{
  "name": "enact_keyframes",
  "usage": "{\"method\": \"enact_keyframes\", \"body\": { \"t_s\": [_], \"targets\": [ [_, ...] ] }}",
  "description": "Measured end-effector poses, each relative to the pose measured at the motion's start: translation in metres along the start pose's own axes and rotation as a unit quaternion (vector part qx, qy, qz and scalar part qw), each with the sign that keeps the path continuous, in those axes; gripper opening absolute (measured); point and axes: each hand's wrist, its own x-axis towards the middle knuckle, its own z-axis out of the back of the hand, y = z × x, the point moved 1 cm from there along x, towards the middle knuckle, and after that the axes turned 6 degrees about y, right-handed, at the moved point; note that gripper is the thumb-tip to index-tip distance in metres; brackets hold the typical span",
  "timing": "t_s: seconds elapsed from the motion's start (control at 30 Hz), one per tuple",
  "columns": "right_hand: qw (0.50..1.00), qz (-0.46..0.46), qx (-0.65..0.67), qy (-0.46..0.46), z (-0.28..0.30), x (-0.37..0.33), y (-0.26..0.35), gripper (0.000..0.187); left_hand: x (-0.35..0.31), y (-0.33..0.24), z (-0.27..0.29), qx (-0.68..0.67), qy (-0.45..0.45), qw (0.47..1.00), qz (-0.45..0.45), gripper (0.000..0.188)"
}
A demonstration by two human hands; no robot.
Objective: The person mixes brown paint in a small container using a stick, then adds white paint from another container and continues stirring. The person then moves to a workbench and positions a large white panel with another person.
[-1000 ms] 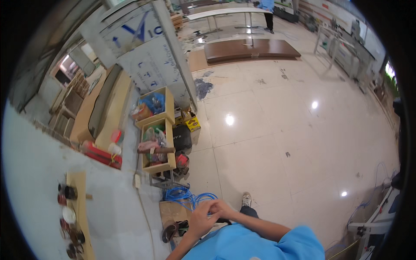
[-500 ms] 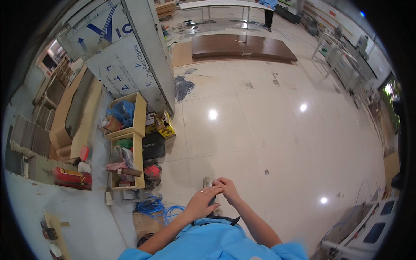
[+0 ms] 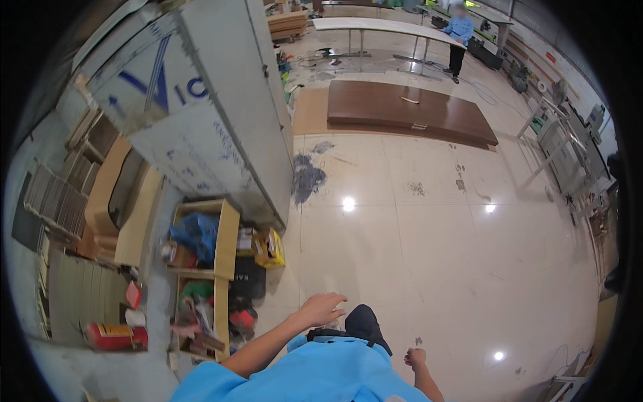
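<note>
My left hand (image 3: pixel 323 309) is held in front of my waist with the fingers stretched forward, and nothing shows in it. Off to my lower right, my right hand (image 3: pixel 414 357) hangs apart from the left with its fingers curled in. Whatever it might hold is hidden inside the curl. Below the hands are my blue shirt (image 3: pixel 321 368) and one dark trouser knee (image 3: pixel 364 323), raised in front of me. Neither hand touches any of the things around.
Left of me stand open boxes (image 3: pixel 228 241) of bags and tools, a yellow carton (image 3: pixel 270 249) and a red fire extinguisher (image 3: pixel 115 337). Brown door panels (image 3: pixel 408 110) lie ahead on the tiled floor (image 3: pixel 355 248). Behind them, a person (image 3: pixel 459 37) stands by a long white table (image 3: pixel 385 28).
My hands, touching before, have come apart. The right one has swung down and to the right. The brown panels and boxes appear larger and lower in view, and a knee has come forward.
</note>
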Motion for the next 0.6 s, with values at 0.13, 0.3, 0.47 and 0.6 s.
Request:
{"method": "enact_keyframes", "body": {
  "t_s": [0.13, 0.3, 0.47, 0.6],
  "targets": [
    [0.998, 0.011, 0.056, 0.027, -0.044, 0.045, 0.112, 0.016, 0.116, 0.021, 0.079, -0.013, 0.009, 1.000, -0.025, 0.044],
    [0.991, 0.074, -0.084, 0.067, -0.122, 0.125, 0.274, 0.029, 0.237, 0.075, 0.161, -0.036, 0.022, 0.999, 0.005, 0.042],
    [0.950, 0.105, -0.261, 0.135, -0.159, 0.203, 0.497, 0.030, 0.291, 0.133, 0.254, -0.046, -0.001, 0.996, 0.071, 0.041],
    [0.961, 0.158, -0.177, 0.144, -0.197, 0.273, 0.695, 0.018, 0.352, 0.186, 0.321, -0.159, -0.090, 0.971, 0.157, 0.039]
  ]
}}
